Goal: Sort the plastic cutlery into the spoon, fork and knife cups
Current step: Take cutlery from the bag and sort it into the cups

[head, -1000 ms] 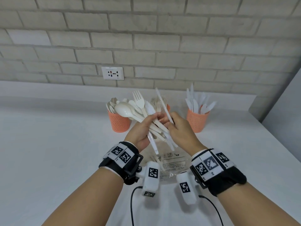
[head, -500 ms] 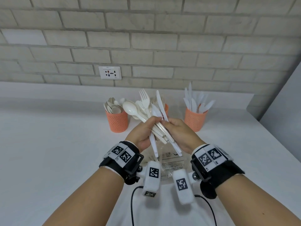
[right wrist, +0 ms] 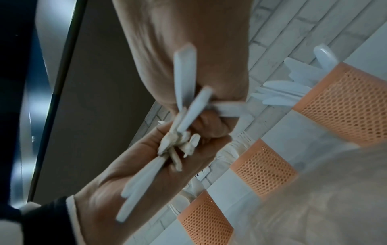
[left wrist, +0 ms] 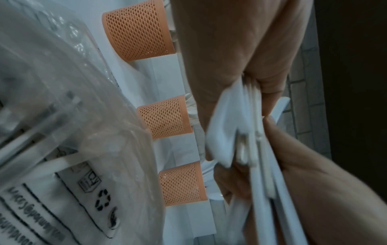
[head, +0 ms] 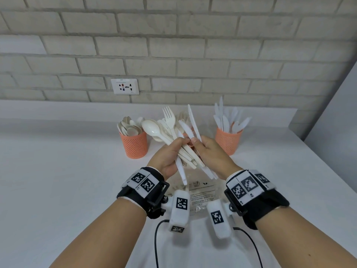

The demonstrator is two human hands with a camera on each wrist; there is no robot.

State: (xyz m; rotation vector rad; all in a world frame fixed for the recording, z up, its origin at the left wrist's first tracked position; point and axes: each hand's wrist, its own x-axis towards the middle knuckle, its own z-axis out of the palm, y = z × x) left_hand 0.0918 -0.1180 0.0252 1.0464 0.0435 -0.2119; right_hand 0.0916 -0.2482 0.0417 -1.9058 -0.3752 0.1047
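My left hand (head: 180,142) grips a fanned bundle of white cutlery (head: 173,132) above the table, with a spoon (head: 151,128) and a fork (head: 169,118) standing out of it. My right hand (head: 195,141) meets it from the right and pinches white knives (head: 193,120) at the bundle's edge, blades pointing up. Three orange mesh cups stand behind: the spoon cup (head: 135,145) on the left, the knife cup (head: 228,142) on the right, and the fork cup (right wrist: 263,167) in the middle, mostly hidden by my hands in the head view.
A clear plastic bag (head: 201,194) with printed text lies on the white table (head: 58,180) under my wrists. A brick wall with a socket (head: 125,86) runs behind the cups. A grey panel (head: 338,122) stands at the right.
My right hand has brought the knife, held apart and tilted a second ago, down against the bundle in my left hand. Both hands now touch.
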